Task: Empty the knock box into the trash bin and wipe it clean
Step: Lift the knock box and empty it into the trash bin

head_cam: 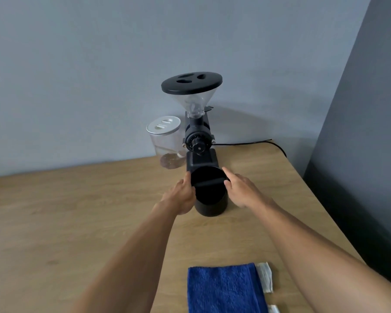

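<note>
A black round knock box (210, 206) with a bar across its mouth stands upright on the wooden table (77, 211), right in front of the coffee grinder. My left hand (181, 195) wraps its left wall, fingers curled on the rim. My right hand (242, 188) rests against its right side with fingers touching the rim. The inside of the box is dark and I cannot make out its contents. A folded blue towel (224, 288) lies at the near edge of the table. No trash bin is in view.
A black coffee grinder (199, 141) with a clear hopper stands behind the box, its cable (257, 142) trailing right. A clear jar (166, 143) with a white lid sits to its left. Small white packets (265, 276) lie beside the towel. The table's right edge drops off by a dark wall.
</note>
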